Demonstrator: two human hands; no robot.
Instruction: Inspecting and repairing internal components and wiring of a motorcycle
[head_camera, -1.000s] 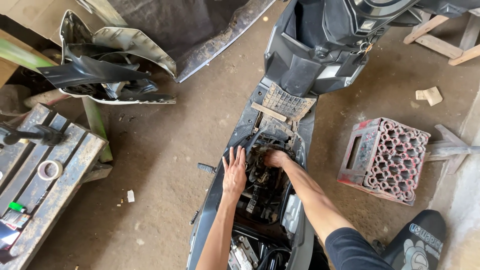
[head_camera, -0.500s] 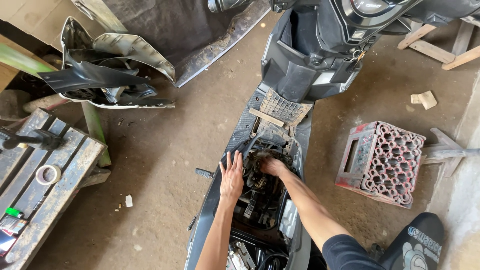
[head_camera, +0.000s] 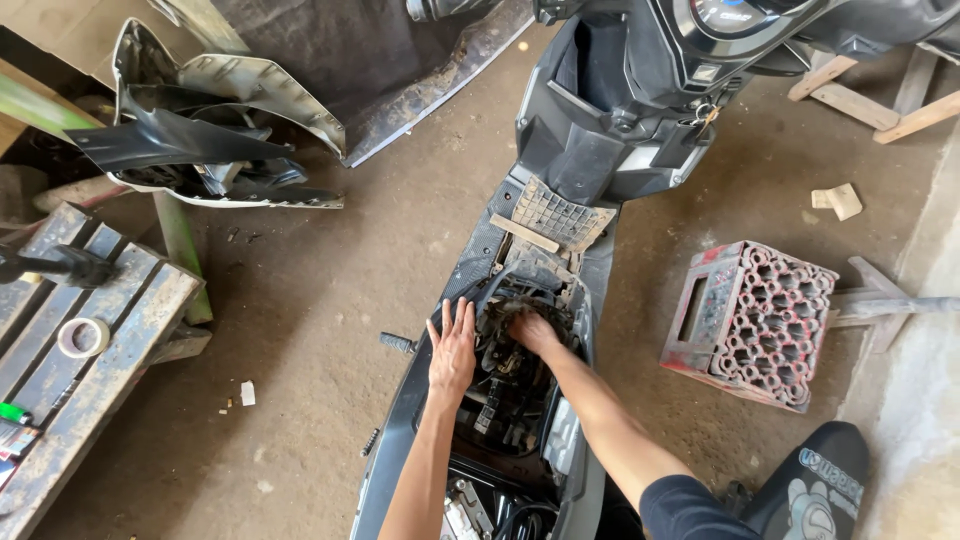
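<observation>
Left hand lies flat, fingers spread, on the left edge of the stripped scooter's open engine bay; right hand just beside it reaches down onto the dirty engine part, fingers curled, grip can't tell. The bay runs lengthwise toward the handlebars, part under the right hand; its fingertips are hidden. Right of the scooter sits a red crate, farther left loose body panels.

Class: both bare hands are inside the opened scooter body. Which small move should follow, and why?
Probably keep the left hand flat on the scooter frame as a brace and work the right hand deeper: its fingers are already buried among the dirty engine parts.
</observation>
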